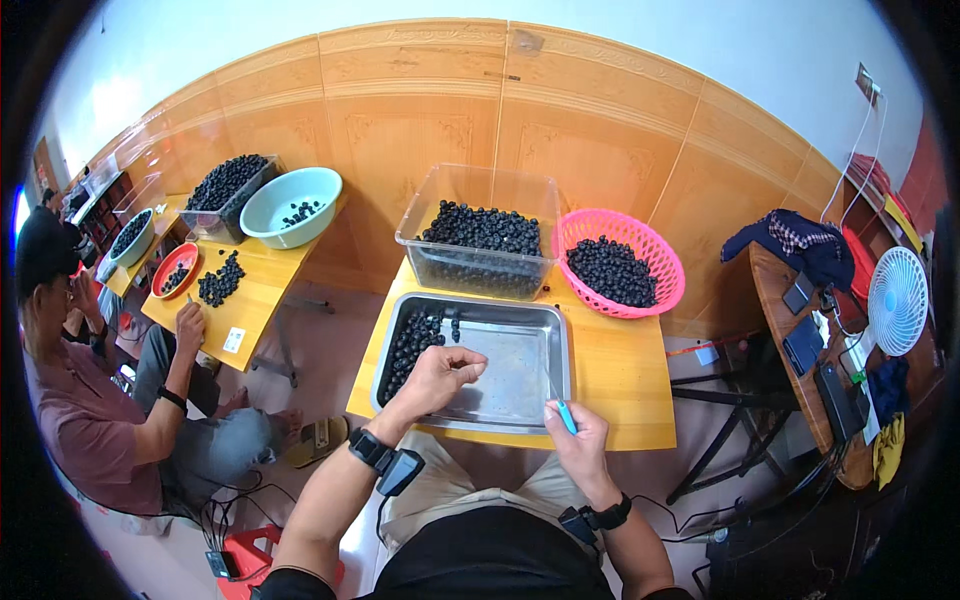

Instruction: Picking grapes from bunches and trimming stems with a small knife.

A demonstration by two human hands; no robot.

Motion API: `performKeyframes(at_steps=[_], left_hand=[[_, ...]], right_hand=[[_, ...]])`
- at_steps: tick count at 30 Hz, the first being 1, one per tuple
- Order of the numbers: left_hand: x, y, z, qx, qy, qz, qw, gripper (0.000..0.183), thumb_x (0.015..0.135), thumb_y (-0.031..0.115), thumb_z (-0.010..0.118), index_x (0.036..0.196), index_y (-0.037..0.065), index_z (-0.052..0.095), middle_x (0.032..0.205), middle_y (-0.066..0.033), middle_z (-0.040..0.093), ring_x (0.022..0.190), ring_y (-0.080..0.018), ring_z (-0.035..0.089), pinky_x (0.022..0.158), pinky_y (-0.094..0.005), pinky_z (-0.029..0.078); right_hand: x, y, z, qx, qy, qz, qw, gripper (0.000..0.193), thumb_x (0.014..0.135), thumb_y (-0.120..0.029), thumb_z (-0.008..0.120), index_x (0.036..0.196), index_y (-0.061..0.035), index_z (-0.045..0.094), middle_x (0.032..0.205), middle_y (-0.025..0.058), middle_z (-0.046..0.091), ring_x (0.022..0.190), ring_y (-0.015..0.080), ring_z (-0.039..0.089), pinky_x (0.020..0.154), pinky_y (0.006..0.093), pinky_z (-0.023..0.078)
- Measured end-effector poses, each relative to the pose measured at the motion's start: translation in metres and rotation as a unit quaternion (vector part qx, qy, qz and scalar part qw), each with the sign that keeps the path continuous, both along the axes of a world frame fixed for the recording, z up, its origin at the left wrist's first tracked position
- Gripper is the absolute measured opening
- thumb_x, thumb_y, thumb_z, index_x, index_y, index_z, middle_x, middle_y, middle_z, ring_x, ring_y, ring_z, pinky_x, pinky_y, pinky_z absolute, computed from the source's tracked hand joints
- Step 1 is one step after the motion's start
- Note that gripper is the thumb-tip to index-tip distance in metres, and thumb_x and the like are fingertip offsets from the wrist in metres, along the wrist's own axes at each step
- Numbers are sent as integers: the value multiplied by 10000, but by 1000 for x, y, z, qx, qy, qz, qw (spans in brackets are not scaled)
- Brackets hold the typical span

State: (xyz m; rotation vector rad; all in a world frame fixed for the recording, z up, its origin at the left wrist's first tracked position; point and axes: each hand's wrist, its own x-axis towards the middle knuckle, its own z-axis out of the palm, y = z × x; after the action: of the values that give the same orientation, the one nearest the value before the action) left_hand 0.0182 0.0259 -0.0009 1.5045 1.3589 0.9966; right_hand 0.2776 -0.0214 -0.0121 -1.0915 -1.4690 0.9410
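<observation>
A rectangular metal tray [510, 385] lies on the wooden table in front of me, with dark round fruit-like pieces [407, 350] gathered along its left side. Above the tray's middle is my left hand [440, 380], its fingers curled and thumb and forefinger close together; whether a small piece is between them is too fine to make out. My right hand [580, 440], at the tray's front right corner, is closed around the teal handle of a slim tool [567, 416]. A thin shaft points from it over the tray; the tip's shape is unclear.
Behind the tray stand a clear plastic bin [480, 270] and a pink basket [620, 290], both holding dark pieces. To the left, another person [110, 400] sits at a table with a pale green basin [290, 210]. A fan [897, 300] stands right.
</observation>
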Motion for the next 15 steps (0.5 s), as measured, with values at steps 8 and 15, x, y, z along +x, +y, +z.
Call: performKeyframes(at_steps=[8, 15], left_hand=[[23, -38, -13, -123, -479, 25, 869, 102, 937, 66, 705, 1016, 3, 690, 917, -54, 711, 797, -132, 696, 734, -252, 608], [26, -56, -8, -134, -530, 7, 838, 121, 943, 34, 681, 1061, 6, 693, 966, -85, 726, 859, -138, 719, 790, -249, 631]], right_hand=[[-43, 12, 14, 32, -2, 87, 996, 234, 911, -133, 744, 1076, 30, 712, 800, 23, 677, 735, 49, 571, 646, 233, 479], [-52, 18, 12, 23, 28, 133, 990, 311, 932, -196, 747, 1131, 39, 700, 881, 33, 691, 781, 63, 583, 692, 241, 486]])
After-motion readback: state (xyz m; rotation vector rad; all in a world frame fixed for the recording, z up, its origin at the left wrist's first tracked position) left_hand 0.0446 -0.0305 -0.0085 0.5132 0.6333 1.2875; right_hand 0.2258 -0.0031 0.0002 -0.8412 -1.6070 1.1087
